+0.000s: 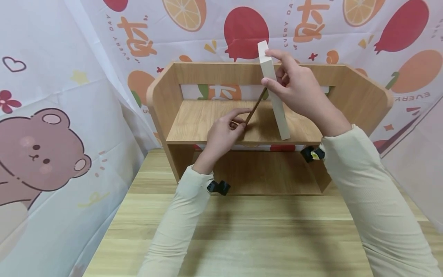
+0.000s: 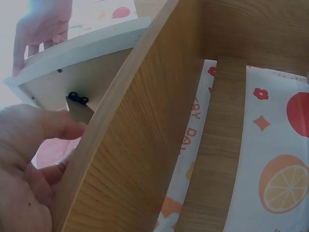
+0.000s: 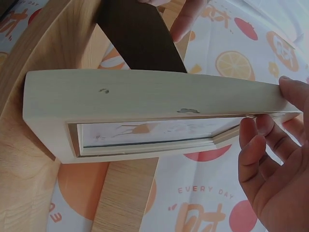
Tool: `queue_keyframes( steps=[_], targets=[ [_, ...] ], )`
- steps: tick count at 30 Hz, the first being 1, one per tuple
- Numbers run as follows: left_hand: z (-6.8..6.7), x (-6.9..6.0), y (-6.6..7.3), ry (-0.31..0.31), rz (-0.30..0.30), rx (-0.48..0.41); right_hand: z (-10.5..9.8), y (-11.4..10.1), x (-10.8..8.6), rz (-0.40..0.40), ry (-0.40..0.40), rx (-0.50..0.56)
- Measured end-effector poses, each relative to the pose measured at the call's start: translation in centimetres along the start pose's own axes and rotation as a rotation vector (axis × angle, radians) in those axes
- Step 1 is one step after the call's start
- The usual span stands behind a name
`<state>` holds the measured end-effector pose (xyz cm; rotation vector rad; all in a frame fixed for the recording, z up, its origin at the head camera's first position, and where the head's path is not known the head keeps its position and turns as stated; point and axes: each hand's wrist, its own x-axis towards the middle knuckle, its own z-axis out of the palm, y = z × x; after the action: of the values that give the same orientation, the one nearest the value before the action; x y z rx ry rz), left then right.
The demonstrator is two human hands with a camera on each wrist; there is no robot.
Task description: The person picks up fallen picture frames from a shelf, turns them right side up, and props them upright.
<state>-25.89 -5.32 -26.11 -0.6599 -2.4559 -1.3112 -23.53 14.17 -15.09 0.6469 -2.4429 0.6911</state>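
A white picture frame (image 1: 275, 102) stands on edge, slightly tilted, on the upper shelf board of a wooden desktop shelf. My right hand (image 1: 299, 86) grips its upper part, with the thumb and index finger on the edge; the glazed front shows in the right wrist view, below the frame's pale side (image 3: 140, 94). A thin dark stand leg (image 1: 257, 104) angles out from the frame's back, where a black hinge (image 2: 78, 98) is visible. My left hand (image 1: 224, 130) pinches the leg's lower end between thumb and fingers, just above the shelf board.
The wooden shelf (image 1: 204, 119) has raised side panels, a back rail and a lower compartment (image 1: 270, 173). It stands on a wood-grain table (image 1: 242, 238). Printed cloth (image 1: 104, 77) hangs behind and to the left. A small black device (image 1: 219, 187) is worn at each wrist.
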Motion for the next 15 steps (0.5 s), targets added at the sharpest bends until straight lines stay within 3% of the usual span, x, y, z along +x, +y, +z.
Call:
queue_keyframes(
  steps=[7,15],
  targets=[
    [-0.32,0.53,0.31,-0.01,-0.071,-0.045,0.17,-0.17,0.31,0.005,0.007,-0.015],
    [-0.21,0.91,0.33,0.063,-0.103,-0.061,0.53,-0.49,0.81,0.031,-0.004,-0.034]
  ],
)
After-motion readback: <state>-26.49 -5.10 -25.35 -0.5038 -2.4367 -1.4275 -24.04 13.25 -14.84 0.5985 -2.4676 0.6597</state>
